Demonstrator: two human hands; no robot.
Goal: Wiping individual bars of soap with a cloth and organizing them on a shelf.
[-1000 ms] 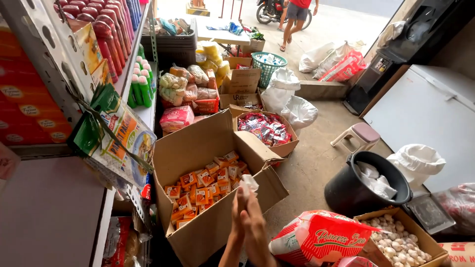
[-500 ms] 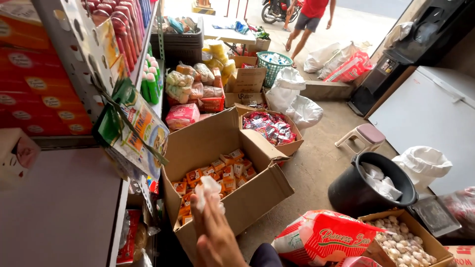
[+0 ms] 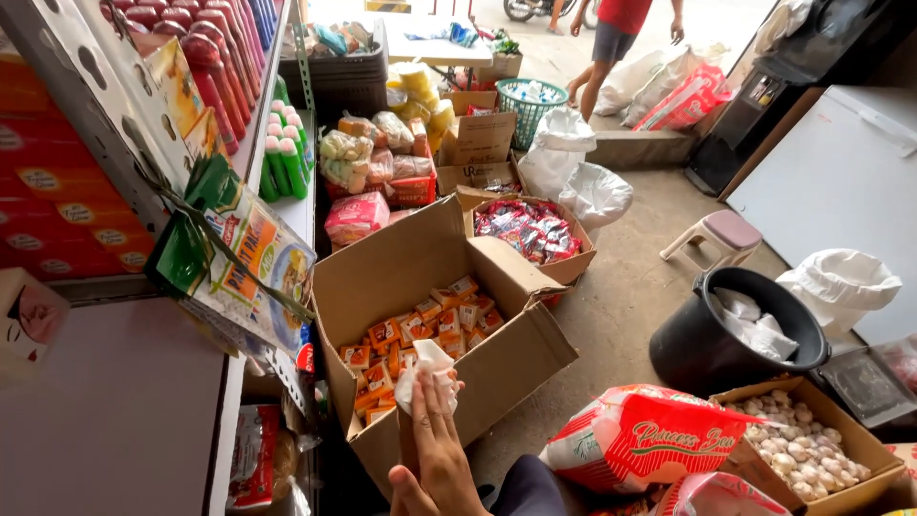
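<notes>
Open cardboard box (image 3: 420,277) of orange packets (image 3: 420,330) is sitting on the floor beside the shelf (image 3: 143,420). One of the hands (image 3: 441,449) is grasping a crumpled white wrapper (image 3: 427,376) over the box; which hand, cannot tell. Likely mid-unpacking; next needs wrapper set aside.

You hold a crumpled white cloth (image 3: 427,379), bunched and upright, just above the open cardboard box (image 3: 516,358) of orange packets (image 3: 420,330).

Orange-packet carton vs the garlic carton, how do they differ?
The orange-packet carton is the larger one, its flaps standing up; the garlic carton is shallower, with no raised flaps. The first holds small orange packets, the second loose white garlic bulbs. A hand with crumpled white paper is at the first. Both are open brown cardboard.
</notes>
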